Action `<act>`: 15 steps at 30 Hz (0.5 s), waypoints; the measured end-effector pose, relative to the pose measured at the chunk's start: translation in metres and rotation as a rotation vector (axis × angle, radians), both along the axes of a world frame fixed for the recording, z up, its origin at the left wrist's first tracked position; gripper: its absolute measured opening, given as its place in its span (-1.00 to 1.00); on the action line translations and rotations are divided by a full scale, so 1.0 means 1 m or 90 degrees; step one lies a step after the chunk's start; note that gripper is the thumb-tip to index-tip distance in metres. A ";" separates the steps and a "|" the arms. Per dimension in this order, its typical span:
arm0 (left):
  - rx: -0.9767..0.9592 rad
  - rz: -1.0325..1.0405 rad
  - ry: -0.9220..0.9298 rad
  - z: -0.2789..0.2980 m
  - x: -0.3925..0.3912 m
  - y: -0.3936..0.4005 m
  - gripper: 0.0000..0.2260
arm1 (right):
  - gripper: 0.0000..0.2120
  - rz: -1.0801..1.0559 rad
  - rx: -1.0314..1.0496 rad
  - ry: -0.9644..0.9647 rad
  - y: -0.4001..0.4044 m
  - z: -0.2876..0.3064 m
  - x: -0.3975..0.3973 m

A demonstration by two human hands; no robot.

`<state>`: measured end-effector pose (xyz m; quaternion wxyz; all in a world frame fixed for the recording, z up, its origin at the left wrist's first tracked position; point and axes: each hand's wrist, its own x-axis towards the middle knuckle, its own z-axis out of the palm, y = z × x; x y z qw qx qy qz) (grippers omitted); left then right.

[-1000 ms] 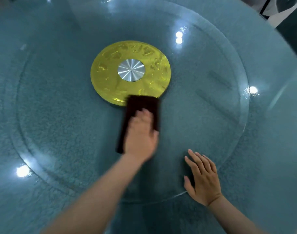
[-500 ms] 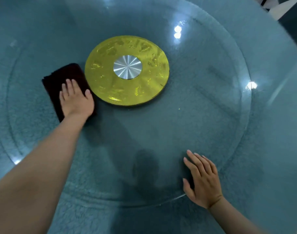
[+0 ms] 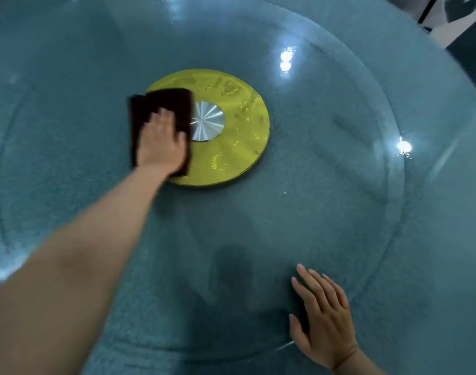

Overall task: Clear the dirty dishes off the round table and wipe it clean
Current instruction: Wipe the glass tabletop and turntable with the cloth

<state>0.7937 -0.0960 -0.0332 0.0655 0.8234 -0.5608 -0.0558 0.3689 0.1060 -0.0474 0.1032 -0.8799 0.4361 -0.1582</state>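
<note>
No dishes show anywhere on the table (image 3: 434,239), so the clearing looks done and the wiping step is in hand. The left hand (image 3: 161,143) lies flat on a dark cloth (image 3: 161,104), palm down with fingers together and stretched forward, pressing it rather than pinching it; the cloth sits half on the left side of the gold disc (image 3: 231,136) at the centre and half on the glass beside it, its right edge just touching the silver hub (image 3: 208,121). The right hand (image 3: 325,315) rests open, fingers spread a little, on the near rim of the glass turntable (image 3: 339,212), apparently steadying it (a turntable would likely spin under a sideways push). It holds nothing. The hand and cloth are blurred, so how firmly the cloth is pressed cannot be told. The next move probably calls for sweeping the cloth across the rest of the disc and hub, then outward over the far and right parts of the glass, keeping the palm flat so the cloth does not bunch, while the right hand either brakes the turntable or turns it to bring unwiped glass within reach.
</note>
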 end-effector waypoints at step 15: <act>0.077 -0.404 0.022 0.018 -0.230 0.006 -0.44 | -0.48 -0.001 0.006 0.019 0.003 -0.002 -0.002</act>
